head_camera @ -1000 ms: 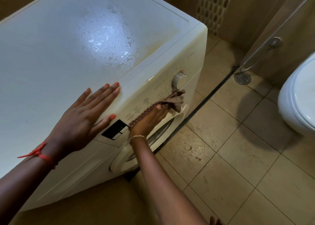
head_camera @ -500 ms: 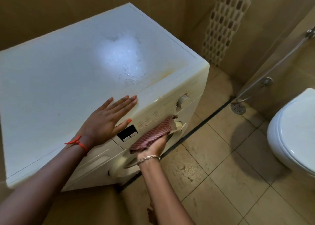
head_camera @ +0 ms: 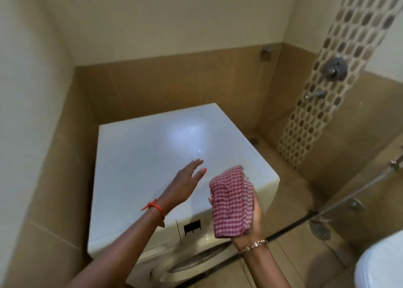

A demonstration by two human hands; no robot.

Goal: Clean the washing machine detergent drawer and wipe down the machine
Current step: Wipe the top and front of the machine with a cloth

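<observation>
A white front-loading washing machine [head_camera: 139, 157] stands in the corner against brown tiled walls; its top carries a wet, shiny patch. A dark display [head_camera: 192, 226] shows on its front panel, and the round door [head_camera: 196, 263] sits below. My left hand [head_camera: 185, 183] hovers open above the machine's top near the front edge, fingers spread, touching nothing. My right hand [head_camera: 253, 220] is raised in front of the control panel and grips a folded red-and-white checked cloth [head_camera: 231, 202]. The cloth hides the dial and the right part of the panel. No detergent drawer shows.
A white toilet [head_camera: 379, 266] is at the lower right. A floor drain [head_camera: 319, 230] and a dark drain channel [head_camera: 290, 227] lie in the beige tiled floor. Shower valve [head_camera: 334, 68] and tap [head_camera: 315, 94] sit on the mosaic strip; a hose [head_camera: 357, 187] runs diagonally.
My left hand has lifted off the machine's top. My right hand has pulled the cloth away from the control panel and raised it. The view has risen and drawn back.
</observation>
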